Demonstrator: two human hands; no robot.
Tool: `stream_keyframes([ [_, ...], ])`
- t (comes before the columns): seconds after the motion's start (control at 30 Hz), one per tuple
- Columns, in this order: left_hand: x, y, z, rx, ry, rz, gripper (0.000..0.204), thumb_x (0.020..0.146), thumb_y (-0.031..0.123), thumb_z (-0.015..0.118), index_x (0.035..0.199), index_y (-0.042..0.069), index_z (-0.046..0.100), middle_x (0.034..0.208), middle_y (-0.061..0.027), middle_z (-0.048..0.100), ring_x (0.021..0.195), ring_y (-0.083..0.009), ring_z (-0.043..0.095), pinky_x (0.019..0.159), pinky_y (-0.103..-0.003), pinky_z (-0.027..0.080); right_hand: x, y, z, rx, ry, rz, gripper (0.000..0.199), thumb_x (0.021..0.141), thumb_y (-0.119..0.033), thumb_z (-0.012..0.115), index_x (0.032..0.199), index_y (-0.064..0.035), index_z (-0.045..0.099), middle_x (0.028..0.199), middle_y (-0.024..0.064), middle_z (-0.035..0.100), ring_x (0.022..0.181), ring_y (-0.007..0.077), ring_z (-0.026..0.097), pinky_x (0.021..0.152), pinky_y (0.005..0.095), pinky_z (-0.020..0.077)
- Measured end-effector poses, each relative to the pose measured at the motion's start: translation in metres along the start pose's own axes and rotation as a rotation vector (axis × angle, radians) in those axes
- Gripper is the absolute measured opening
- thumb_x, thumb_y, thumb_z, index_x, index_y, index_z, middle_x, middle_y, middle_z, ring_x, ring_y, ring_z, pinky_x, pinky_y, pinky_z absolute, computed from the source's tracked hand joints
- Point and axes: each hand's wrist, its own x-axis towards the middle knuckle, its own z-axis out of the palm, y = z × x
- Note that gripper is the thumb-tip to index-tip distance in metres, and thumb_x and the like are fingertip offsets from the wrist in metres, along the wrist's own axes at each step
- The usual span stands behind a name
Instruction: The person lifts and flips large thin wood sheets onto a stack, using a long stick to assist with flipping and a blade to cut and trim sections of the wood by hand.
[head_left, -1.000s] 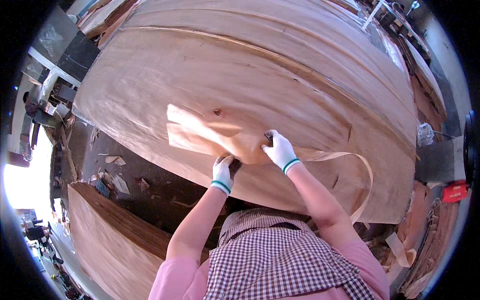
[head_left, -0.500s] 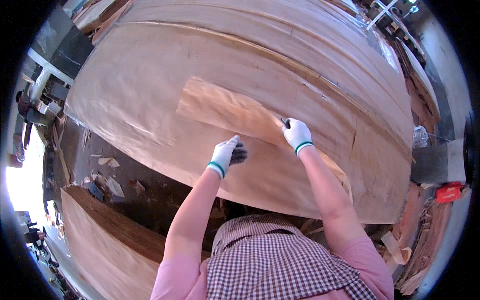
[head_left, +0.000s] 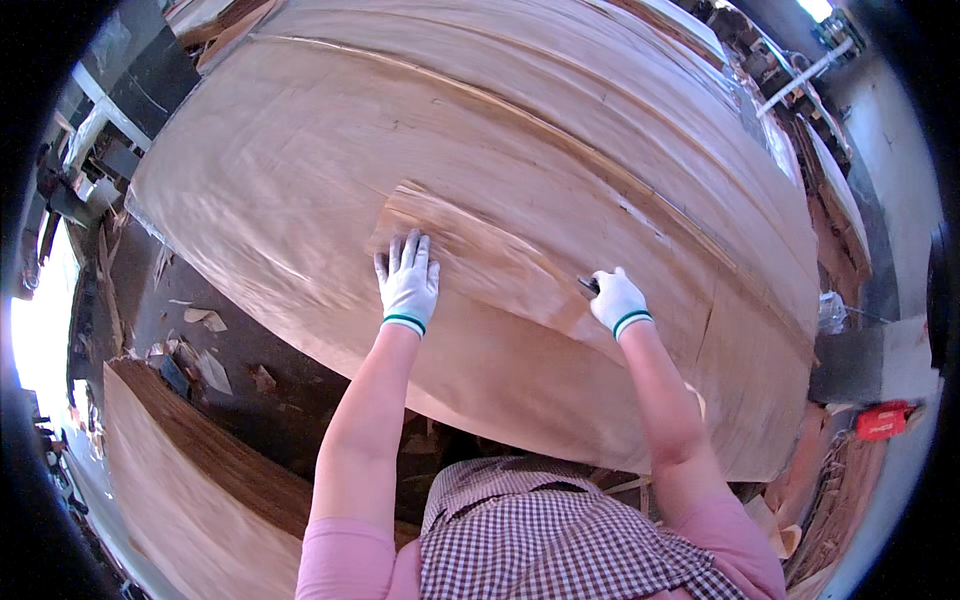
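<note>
A loose strip of wood veneer (head_left: 485,250) lies across a large pale veneer sheet (head_left: 290,170) in front of me. My left hand (head_left: 408,282), in a white glove with a green-edged cuff, presses flat near the strip's left end with its fingers stretched out. Toward the strip's right end, my right hand (head_left: 619,300), gloved the same way, is closed around a small dark tool (head_left: 588,286). Its tip points left over the strip. The rest of the tool is hidden in the fist, so its exact kind does not show.
Long raised seams (head_left: 560,130) cross the sheet farther back. A veneer stack (head_left: 200,480) stands at lower left, beside dark floor with scraps (head_left: 212,370). More veneer (head_left: 830,510) is piled at lower right, near a red object (head_left: 882,421). A white bar (head_left: 805,78) rises at far right.
My left hand has moved left and forward, opening from a curl to lie flat on the strip. My right hand, still holding the tool, has shifted slightly right and nearer. The strip lies flatter.
</note>
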Motion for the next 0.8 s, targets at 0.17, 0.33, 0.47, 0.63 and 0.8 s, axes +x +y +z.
stream_keyframes([
  [0.17,-0.003,0.010,-0.010,0.015,0.080,-0.083,0.049,0.088,0.034,0.053,0.133,0.015,0.048,0.144,-0.0123,0.037,0.135,-0.0303,0.030,0.110,-0.056,0.018,-0.012,-0.073,-0.039,0.380,0.485,-0.666,0.020,0.082,-0.013,0.059,0.096,0.0000,0.059,0.106,0.0269,0.058,0.093,0.0429,0.059,0.079,0.0470,0.0494],
  [0.33,-0.001,0.008,-0.012,-0.120,0.076,-0.134,0.057,0.086,0.032,0.054,0.134,0.003,0.042,0.143,-0.0148,0.038,0.135,-0.0315,0.030,0.112,-0.051,0.017,-0.006,-0.147,0.026,0.271,-0.076,-0.473,0.027,0.094,-0.029,0.047,0.092,-0.0028,0.050,0.075,0.0250,0.063,0.072,0.0438,0.062,0.062,0.0504,0.0501],
  [0.47,-0.001,0.003,-0.005,-0.081,0.049,-0.134,0.051,0.089,0.025,0.046,0.134,0.000,0.042,0.144,-0.0148,0.037,0.136,-0.0309,0.028,0.112,-0.049,0.015,0.033,-0.199,0.059,0.243,-0.013,-0.421,0.030,0.095,-0.029,0.041,0.098,-0.0006,0.050,0.080,0.0257,0.065,0.076,0.0419,0.064,0.066,0.0519,0.0506],
  [0.63,0.003,0.011,-0.004,-0.092,0.072,-0.144,0.046,0.090,0.021,0.044,0.132,0.001,0.044,0.143,-0.0144,0.038,0.135,-0.0315,0.030,0.112,-0.050,0.016,0.044,-0.216,0.059,0.159,-0.057,-0.336,0.027,0.094,-0.023,0.039,0.103,-0.0003,0.051,0.084,0.0271,0.065,0.080,0.0416,0.065,0.072,0.0524,0.0501],
  [0.8,0.001,0.003,-0.003,-0.013,0.104,-0.162,0.046,0.089,0.019,0.047,0.132,0.004,0.044,0.142,-0.0129,0.040,0.134,-0.0298,0.032,0.112,-0.051,0.017,-0.021,-0.148,0.059,0.062,-0.210,-0.340,0.025,0.093,-0.022,0.040,0.101,0.0000,0.048,0.079,0.0263,0.065,0.077,0.0428,0.064,0.071,0.0520,0.0506],
])
